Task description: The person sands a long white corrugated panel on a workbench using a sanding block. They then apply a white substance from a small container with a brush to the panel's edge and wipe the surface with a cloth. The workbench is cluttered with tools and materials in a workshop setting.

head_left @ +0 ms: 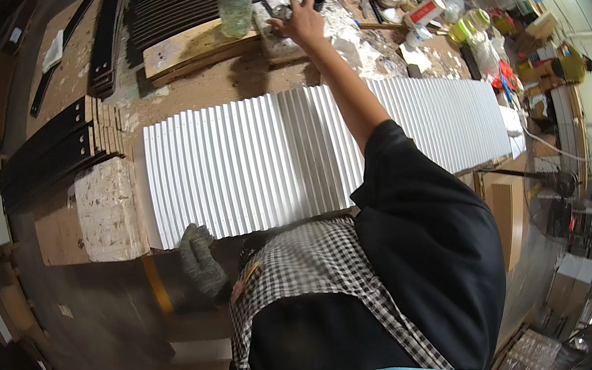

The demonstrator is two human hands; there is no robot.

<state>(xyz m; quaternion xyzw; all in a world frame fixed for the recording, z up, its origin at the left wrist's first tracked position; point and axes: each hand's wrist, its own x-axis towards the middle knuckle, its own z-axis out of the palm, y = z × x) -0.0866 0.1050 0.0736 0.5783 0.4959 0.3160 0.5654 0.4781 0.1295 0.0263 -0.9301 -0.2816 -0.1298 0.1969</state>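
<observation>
The right arm stretches from a black short sleeve (429,219) at lower right of centre, its bare forearm (349,87) slanting up and slightly left across a white ridged panel (233,171). That panel spans the middle of the frame. At upper centre the right hand (299,25) is back-up with its fingers spread apart, above a white-splattered board (285,52), next to a small dark container (317,2); whether it grips anything cannot be told. A clear green-capped bottle (236,13) stands left of the hand on a wooden plank (179,52).

In the lower left of centre, a grey knitted glove (202,262) sits at the panel's near edge, beside the checked apron (299,264). Whether the left hand is inside it, and how its fingers stand, cannot be told. Black slats (49,153) lie stacked at left.
</observation>
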